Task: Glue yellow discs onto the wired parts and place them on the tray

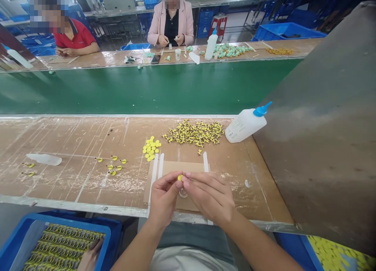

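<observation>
A small flat yellow disc [179, 177] sits pinched between the fingertips of the left hand [164, 197] and the right hand [207, 197], just above the near edge of the tabletop. The fingers of each hand are curled and pressed close together, and the two hands touch at the fingertips. Under them lies a brown cardboard sheet [188, 170], flanked by narrow white plastic strips [205, 161], with a clear round piece [183, 193] partly hidden beneath the hands.

Further along the cardboard-covered tabletop [73, 186] lie a heap of matching yellow discs [151, 148], a larger pile of yellow-and-black pieces [194, 132], and a white plastic glue bottle with a blue nozzle [245, 124] on its side near the far right corner. Several loose yellow pieces [113, 165] are scattered left of the cardboard.

A blue crate [58, 220] of yellow-and-black pieces sits below the near edge. Beyond a green conveyor belt [147, 91], two co-workers [172, 22] work at the far bench.
</observation>
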The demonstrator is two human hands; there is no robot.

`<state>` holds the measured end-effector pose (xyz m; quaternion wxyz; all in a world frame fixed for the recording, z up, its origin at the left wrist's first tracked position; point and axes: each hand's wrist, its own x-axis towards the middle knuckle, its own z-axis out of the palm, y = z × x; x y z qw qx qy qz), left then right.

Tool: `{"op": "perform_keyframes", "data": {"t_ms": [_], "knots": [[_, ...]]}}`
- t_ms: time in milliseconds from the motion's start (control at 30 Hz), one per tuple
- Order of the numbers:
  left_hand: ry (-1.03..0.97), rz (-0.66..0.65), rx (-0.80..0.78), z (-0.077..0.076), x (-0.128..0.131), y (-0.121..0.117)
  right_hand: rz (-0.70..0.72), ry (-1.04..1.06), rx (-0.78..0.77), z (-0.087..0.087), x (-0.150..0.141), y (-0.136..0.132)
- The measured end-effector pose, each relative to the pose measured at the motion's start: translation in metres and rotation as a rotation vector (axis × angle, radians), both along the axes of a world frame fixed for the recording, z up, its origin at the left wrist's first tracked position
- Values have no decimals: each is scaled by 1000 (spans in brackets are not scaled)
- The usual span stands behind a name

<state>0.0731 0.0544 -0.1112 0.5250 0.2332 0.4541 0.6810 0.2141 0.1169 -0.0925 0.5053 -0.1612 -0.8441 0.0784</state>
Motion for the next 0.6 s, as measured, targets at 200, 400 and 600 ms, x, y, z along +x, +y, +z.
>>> {"op": "perform_keyframes", "data": {"t_ms": [200,400,600], "knots": [[-105,31,19,7,-30,26,-143,-64,-74,-2,11,39],[-186,-19,30,-2,-63,76,-231,-324,-420,-44,43,103],[-271,-67,-26,-21,-55,95,-160,-361,-479,-81,41,113]]}}
